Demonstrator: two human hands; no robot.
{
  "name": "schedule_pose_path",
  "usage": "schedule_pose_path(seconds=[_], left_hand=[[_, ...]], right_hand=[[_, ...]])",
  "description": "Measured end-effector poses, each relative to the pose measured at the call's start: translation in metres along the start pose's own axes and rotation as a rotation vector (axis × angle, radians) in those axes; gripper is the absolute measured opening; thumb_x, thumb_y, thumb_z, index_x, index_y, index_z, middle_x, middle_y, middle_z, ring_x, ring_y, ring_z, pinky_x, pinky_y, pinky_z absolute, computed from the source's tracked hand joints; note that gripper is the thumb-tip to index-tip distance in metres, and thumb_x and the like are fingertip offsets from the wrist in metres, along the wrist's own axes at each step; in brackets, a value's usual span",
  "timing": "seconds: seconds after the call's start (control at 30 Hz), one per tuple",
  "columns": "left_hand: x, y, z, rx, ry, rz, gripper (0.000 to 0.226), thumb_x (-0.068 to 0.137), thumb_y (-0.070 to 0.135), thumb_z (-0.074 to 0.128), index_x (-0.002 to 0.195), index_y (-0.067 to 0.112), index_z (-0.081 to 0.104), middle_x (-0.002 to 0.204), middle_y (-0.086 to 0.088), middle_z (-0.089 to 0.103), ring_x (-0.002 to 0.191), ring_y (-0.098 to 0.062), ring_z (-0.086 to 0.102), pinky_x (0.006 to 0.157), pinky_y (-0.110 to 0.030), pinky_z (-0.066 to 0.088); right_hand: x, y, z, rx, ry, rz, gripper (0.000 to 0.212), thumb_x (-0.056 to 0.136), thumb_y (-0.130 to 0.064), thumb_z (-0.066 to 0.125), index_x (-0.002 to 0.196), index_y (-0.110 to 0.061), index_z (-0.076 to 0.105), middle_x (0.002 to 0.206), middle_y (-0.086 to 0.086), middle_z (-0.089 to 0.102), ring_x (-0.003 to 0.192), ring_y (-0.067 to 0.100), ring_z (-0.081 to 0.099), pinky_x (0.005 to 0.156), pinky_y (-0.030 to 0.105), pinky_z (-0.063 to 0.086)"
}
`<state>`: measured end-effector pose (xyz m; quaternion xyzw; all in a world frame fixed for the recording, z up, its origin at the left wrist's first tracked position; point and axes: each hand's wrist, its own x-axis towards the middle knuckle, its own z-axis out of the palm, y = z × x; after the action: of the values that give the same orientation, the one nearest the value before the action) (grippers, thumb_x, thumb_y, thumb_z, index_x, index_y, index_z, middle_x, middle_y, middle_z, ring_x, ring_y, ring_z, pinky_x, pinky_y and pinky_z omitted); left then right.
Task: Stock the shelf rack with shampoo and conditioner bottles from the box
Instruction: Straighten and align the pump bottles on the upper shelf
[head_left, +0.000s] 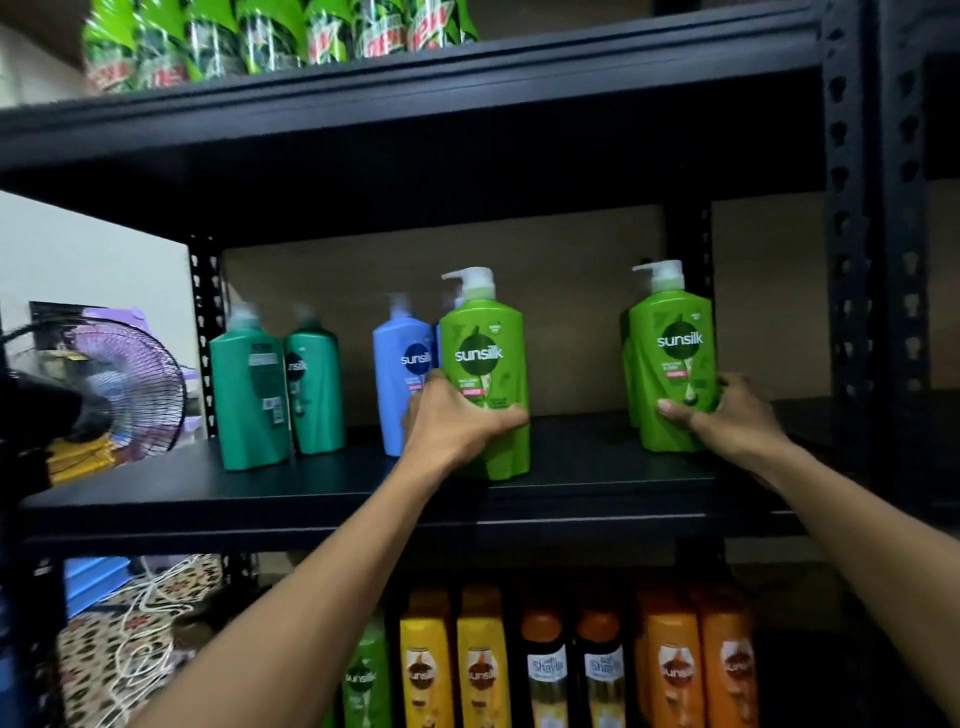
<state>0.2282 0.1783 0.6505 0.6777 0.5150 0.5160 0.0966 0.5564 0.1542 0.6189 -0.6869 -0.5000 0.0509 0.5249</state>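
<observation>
Ideally, with the left hand (457, 423) gripping the near green bottle (485, 358) just right of the blue bottle (400, 364) and the right hand (727, 410) gripping the far green bottle (672, 353) well right of it, keep both upright, labels forward.

1. Rack (862, 208): black.
2. Left bottles (249, 395): teal green.
3. Blue bottle (397, 374): mid blue, navy logo disc.
4. Centre bottle (485, 358), right bottle (675, 353): lime green, white pumps (475, 280).
5. Lower bottles (426, 660): yellow, orange, one green.
6. Fan (130, 384): black grille, purple blades.
7. Mat (119, 660): brown-on-cream spotted pattern.
</observation>
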Motion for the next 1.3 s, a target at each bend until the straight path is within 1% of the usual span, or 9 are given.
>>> schedule_pose_path(seconds=[0.2, 0.3, 0.37, 0.43, 0.57, 0.67, 0.83, 1.03, 1.3], left_hand=[[0.01, -0.04, -0.044, 0.053, 0.074, -0.074, 0.081, 0.037, 0.075, 0.074, 0.1, 0.024, 0.07, 0.088, 0.007, 0.075, 0.087, -0.017, 0.071, 0.082, -0.035, 0.06], [0.013, -0.052, -0.047, 0.051, 0.059, -0.077, 0.083, 0.039, 0.071, 0.076, 0.104, 0.021, 0.067, 0.088, 0.008, 0.073, 0.085, -0.014, 0.071, 0.076, -0.028, 0.058], [0.01, -0.053, -0.042, 0.029, 0.082, -0.059, 0.093, 0.041, 0.065, 0.081, 0.12, 0.02, 0.059, 0.107, 0.003, 0.069, 0.102, -0.019, 0.068, 0.087, -0.032, 0.057], [-0.002, -0.046, -0.035, 0.049, 0.213, 0.043, 0.111, 0.05, 0.052, 0.09, 0.141, 0.014, 0.04, 0.133, -0.008, 0.05, 0.126, -0.027, 0.049, 0.106, -0.042, 0.045], [-0.033, 0.001, -0.019, 0.169, 0.57, 0.473, 0.101, 0.064, 0.048, 0.086, 0.146, 0.012, 0.038, 0.147, -0.012, 0.036, 0.133, -0.032, 0.039, 0.107, -0.045, 0.039], [-0.035, 0.04, 0.018, 0.044, 0.423, 0.644, 0.085, 0.072, 0.048, 0.079, 0.141, 0.014, 0.046, 0.141, -0.007, 0.046, 0.129, -0.027, 0.045, 0.109, -0.039, 0.039], [-0.02, 0.096, 0.089, -0.236, -0.08, 0.29, 0.105, 0.068, 0.055, 0.086, 0.149, 0.021, 0.027, 0.147, -0.004, 0.044, 0.135, -0.023, 0.046, 0.111, -0.037, 0.04], [0.003, 0.104, 0.128, -0.135, -0.143, 0.054, 0.102, 0.057, 0.06, 0.09, 0.128, 0.019, 0.031, 0.126, -0.009, 0.061, 0.116, -0.034, 0.061, 0.087, -0.038, 0.048], [0.045, 0.054, 0.125, -0.095, -0.092, -0.016, 0.1, 0.063, 0.051, 0.09, 0.132, 0.015, 0.027, 0.13, -0.012, 0.059, 0.117, -0.036, 0.061, 0.09, -0.038, 0.047]], right_hand=[[-0.023, -0.021, -0.008, 0.073, -0.022, 0.03, 0.117, 0.038, -0.086, 0.076, 0.136, -0.026, 0.054, 0.126, 0.0, 0.068, 0.11, 0.025, 0.065, 0.099, 0.045, 0.053], [-0.028, -0.028, -0.01, 0.116, -0.024, 0.036, 0.096, 0.06, -0.057, 0.09, 0.14, -0.02, 0.051, 0.128, 0.004, 0.067, 0.11, 0.026, 0.065, 0.1, 0.043, 0.051], [-0.025, -0.027, -0.009, 0.134, -0.032, 0.028, 0.089, 0.066, -0.042, 0.091, 0.141, -0.017, 0.051, 0.129, 0.006, 0.067, 0.108, 0.026, 0.065, 0.1, 0.043, 0.051], [-0.023, -0.026, -0.008, 0.149, -0.059, 0.028, 0.084, 0.07, -0.035, 0.09, 0.142, -0.017, 0.05, 0.128, 0.006, 0.067, 0.107, 0.025, 0.065, 0.1, 0.044, 0.051], [-0.023, -0.025, -0.007, 0.174, -0.057, 0.015, 0.082, 0.066, -0.031, 0.093, 0.138, -0.019, 0.054, 0.122, 0.002, 0.069, 0.104, 0.022, 0.065, 0.099, 0.042, 0.052], [-0.023, -0.022, -0.006, 0.18, -0.06, -0.005, 0.087, 0.058, -0.033, 0.097, 0.135, -0.021, 0.056, 0.121, 0.0, 0.069, 0.106, 0.02, 0.066, 0.1, 0.042, 0.052], [-0.021, -0.019, -0.003, 0.203, -0.071, -0.1, 0.084, 0.045, -0.04, 0.1, 0.12, -0.024, 0.066, 0.108, -0.006, 0.073, 0.1, 0.012, 0.068, 0.095, 0.037, 0.055], [-0.009, -0.011, -0.002, 0.244, -0.097, -0.052, 0.035, 0.078, -0.015, 0.076, 0.104, -0.037, 0.071, 0.108, -0.003, 0.072, 0.099, 0.018, 0.068, 0.088, 0.046, 0.06], [0.043, 0.0, 0.019, 0.047, -0.059, 0.136, 0.143, 0.032, -0.075, 0.086, 0.147, -0.021, 0.021, 0.144, 0.008, 0.046, 0.134, 0.027, 0.046, 0.113, 0.041, 0.039]])
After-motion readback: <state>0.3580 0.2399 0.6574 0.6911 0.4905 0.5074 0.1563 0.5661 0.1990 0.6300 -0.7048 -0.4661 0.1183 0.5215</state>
